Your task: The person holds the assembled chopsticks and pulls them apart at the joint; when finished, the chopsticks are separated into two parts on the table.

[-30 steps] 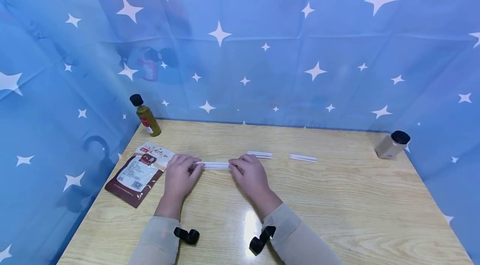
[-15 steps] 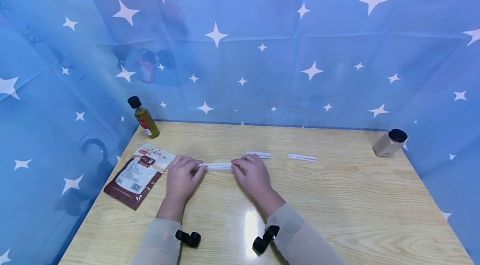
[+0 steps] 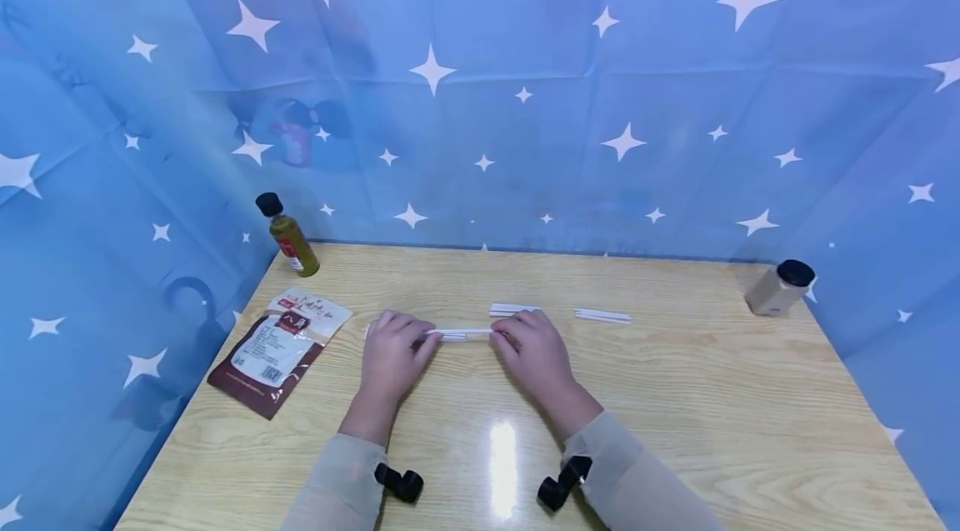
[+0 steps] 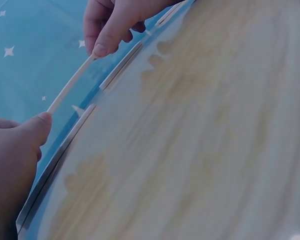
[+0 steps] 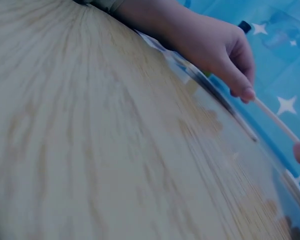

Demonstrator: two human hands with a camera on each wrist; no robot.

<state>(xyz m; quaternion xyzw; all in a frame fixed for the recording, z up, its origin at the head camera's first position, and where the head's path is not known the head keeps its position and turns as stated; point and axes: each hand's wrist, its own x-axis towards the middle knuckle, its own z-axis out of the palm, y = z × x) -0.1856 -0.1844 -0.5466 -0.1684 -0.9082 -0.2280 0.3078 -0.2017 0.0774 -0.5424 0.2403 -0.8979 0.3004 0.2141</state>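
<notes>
One thin white stick (image 3: 478, 330) stretches between my two hands, raised above the tabletop in both wrist views. Its left end is pinched between thumb and fingers of my left hand (image 3: 395, 354). My right hand (image 3: 536, 358) pinches the other end the same way. Just below the raised stick, more white sticks (image 3: 454, 338) lie on the table, partly covered by the left hand. Behind the right hand lies a second small group of white sticks (image 3: 512, 309), and a third group (image 3: 602, 316) is further right.
A brown and white food pouch (image 3: 279, 348) lies flat left of my left hand. At the back left stands a black-capped bottle (image 3: 295, 246) of yellow-green liquid. A black-lidded jar (image 3: 777, 291) is at the back right. A blue star-patterned curtain (image 3: 525, 131) borders the wooden table (image 3: 675, 423).
Both hands have shifted right and now hold a single stick, drawn away from the left group. The other sticks of that group stay on the table.
</notes>
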